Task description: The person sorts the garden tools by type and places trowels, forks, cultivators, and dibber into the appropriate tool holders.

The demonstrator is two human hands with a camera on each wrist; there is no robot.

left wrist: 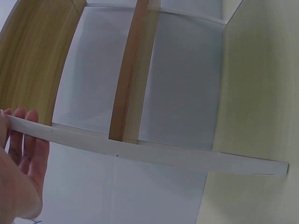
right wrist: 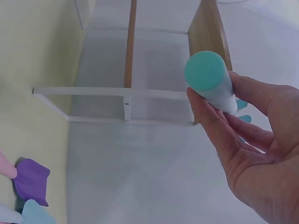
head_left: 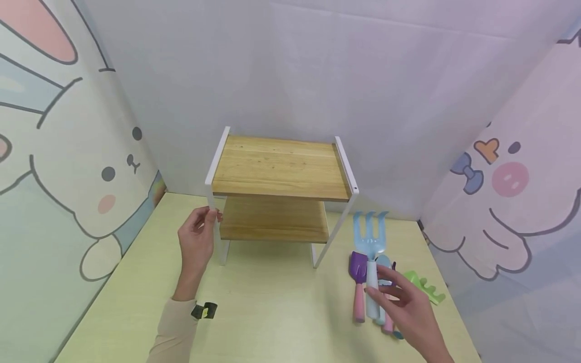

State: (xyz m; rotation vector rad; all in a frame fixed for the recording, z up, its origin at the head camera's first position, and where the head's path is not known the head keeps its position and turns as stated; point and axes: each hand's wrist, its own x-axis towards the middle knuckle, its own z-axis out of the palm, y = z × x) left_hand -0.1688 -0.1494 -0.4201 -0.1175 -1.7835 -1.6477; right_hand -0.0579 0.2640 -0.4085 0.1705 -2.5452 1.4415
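Observation:
My right hand [head_left: 408, 307] pinches the pale handle of a light blue toy fork [head_left: 370, 242] between thumb and fingers, its tines pointing away from me above the other tools. In the right wrist view the handle's teal end [right wrist: 204, 71] faces the camera, and the right hand [right wrist: 261, 135] hides most of the tines. My left hand [head_left: 197, 239] holds the front left white leg of a two-tier wooden shelf [head_left: 281, 169]. The left wrist view shows the left hand [left wrist: 25, 172] with its fingers around the white frame bar [left wrist: 163, 155].
On the table right of the shelf lie a purple shovel [head_left: 358, 267] with a pink handle, a green rake [head_left: 424, 286] and several other tools, partly under the right hand. Cloth walls with cartoon animals [head_left: 510, 179] stand around the table [head_left: 268, 312].

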